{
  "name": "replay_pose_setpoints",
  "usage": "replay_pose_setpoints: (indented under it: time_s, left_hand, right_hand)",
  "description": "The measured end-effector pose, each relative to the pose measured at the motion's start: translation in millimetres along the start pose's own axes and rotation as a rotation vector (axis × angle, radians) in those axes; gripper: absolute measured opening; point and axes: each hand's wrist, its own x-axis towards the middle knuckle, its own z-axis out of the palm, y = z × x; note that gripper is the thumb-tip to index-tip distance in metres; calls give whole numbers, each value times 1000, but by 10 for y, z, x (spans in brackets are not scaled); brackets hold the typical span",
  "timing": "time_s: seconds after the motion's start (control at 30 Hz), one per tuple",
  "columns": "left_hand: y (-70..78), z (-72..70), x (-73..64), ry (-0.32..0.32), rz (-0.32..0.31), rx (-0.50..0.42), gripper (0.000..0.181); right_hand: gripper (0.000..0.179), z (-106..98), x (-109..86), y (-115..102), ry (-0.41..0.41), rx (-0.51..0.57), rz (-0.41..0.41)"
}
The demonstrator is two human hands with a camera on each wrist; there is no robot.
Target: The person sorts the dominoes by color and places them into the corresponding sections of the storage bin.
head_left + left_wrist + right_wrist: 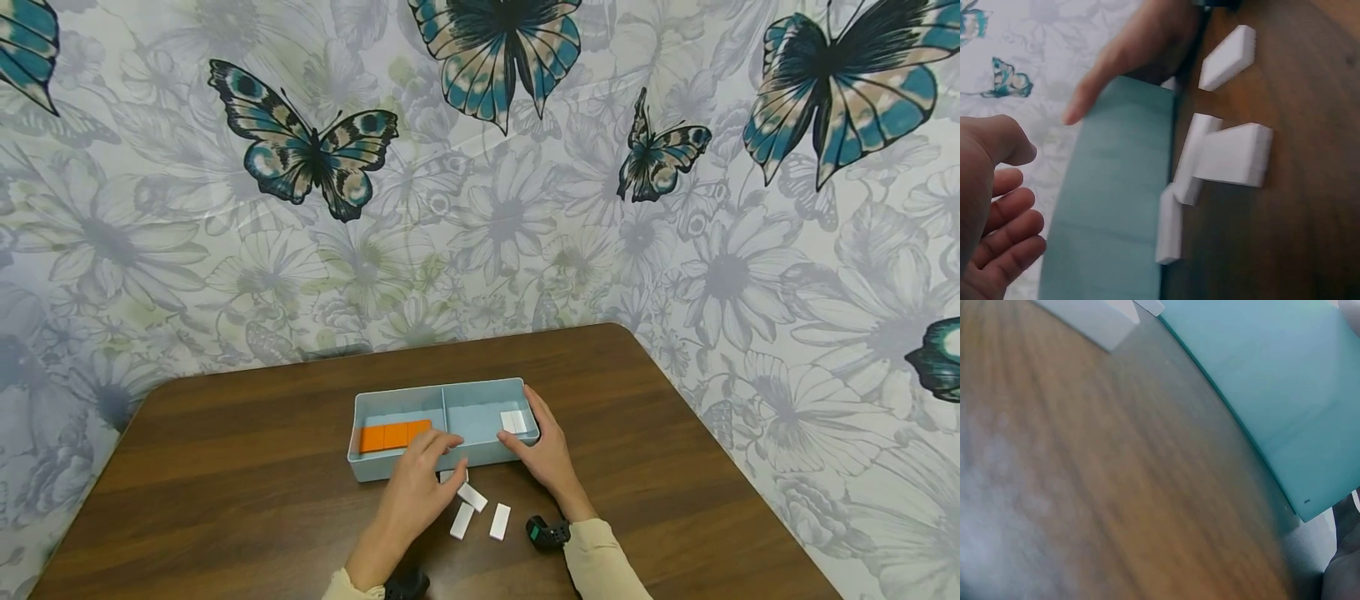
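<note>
A light blue two-compartment box [373,470] stands on the table. Orange blocks [372,439] form a row in its left compartment, and a pair of white blocks [513,422] lies in the right one. My right hand [553,457] holds the box's right end, thumb at the front rim and fingers along the end wall. Over the front wall, near the orange row, my left hand [418,493] has loosely bent fingers with nothing between them. Several loose white blocks [500,522] lie in front of the box; in the left wrist view, one white block [1169,225] is right against its wall.
The brown wooden table [247,467] extends around the box on all sides. Behind it hangs a floral, butterfly-patterned wall covering [502,250]. A dark wrist device [547,533] sits at the right sleeve.
</note>
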Motion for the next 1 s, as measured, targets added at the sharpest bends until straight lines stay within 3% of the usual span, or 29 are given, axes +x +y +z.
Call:
replay_pose_setpoints:
  time_s: [0.17, 0.3, 0.6, 1.0]
  left_hand:
    - [-4, 33, -83, 0, 46, 36, 30]
    - [12, 57, -136, -1, 35, 52, 30]
    - [39, 126, -266, -63, -58, 25, 28]
    - [68, 223, -430, -101, -147, 119, 40]
  right_hand:
    - [90, 1, -1, 13, -4, -7, 9]
    - [90, -1, -6, 17, -5, -8, 13]
    - [91, -4, -11, 6, -7, -13, 27]
    - [92, 3, -3, 10, -4, -14, 24]
